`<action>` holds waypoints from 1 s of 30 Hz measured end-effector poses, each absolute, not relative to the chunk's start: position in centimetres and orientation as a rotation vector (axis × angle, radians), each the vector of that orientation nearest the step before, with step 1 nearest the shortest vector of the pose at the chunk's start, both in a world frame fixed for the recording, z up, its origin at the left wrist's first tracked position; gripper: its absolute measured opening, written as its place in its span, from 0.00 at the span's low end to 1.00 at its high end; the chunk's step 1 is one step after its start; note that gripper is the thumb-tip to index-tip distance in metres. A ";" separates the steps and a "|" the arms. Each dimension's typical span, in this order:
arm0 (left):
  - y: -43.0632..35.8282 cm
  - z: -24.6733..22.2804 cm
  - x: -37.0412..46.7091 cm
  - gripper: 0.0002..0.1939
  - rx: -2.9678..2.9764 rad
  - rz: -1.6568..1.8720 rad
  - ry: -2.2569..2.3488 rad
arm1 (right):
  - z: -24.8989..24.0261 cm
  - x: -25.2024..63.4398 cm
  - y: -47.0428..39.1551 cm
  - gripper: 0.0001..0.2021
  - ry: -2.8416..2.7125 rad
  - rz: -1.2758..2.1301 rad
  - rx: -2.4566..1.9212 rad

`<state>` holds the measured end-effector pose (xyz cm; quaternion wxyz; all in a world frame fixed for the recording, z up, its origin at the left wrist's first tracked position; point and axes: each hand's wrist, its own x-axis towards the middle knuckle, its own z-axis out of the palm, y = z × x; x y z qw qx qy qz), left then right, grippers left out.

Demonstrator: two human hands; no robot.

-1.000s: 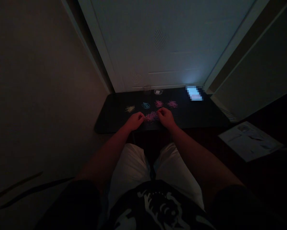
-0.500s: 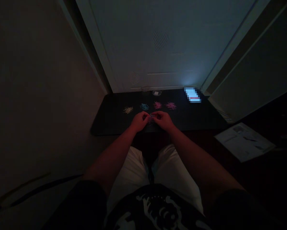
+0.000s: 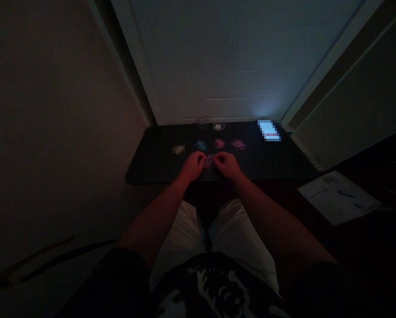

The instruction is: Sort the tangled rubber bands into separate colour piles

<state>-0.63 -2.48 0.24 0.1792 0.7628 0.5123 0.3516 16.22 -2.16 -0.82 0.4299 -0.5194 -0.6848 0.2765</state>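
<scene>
Both hands work at a mixed purple-and-pale pile of thin stick-like pieces (image 3: 209, 162) near the front edge of a dark low table (image 3: 267, 165). My left hand (image 3: 194, 165) is at the pile's left side, thumb and fingers pinched together. On its right side my right hand (image 3: 227, 165) is pinched too. Whatever sits between the fingertips is too small and dark to make out. Beyond the hands lie a yellowish pile (image 3: 178, 149), a blue pile (image 3: 201, 145), a pink pile (image 3: 219, 143) and a pink-purple pile (image 3: 239, 144) in a row.
A clear container (image 3: 203, 122) and a round lid-like piece with a white label (image 3: 219, 126) stand at the table's back, against a white door (image 3: 184, 53). A lit screen (image 3: 269, 130) glows at back right. A pale flat box or sheet (image 3: 339, 197) lies lower right.
My hands have drawn slightly apart, the right one moving a little to the right, so more of the mixed pile shows between them. The view has shifted slightly.
</scene>
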 end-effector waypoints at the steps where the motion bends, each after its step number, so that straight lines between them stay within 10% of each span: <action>1: -2.4 0.2 -0.7 0.07 2.148 1.013 1.451 | -0.9 16.2 -2.1 0.08 -1.705 0.685 -1.293; 30: -2.5 -0.2 -0.6 0.07 2.263 0.930 1.378 | -0.5 16.4 -2.2 0.06 -1.682 0.711 -1.240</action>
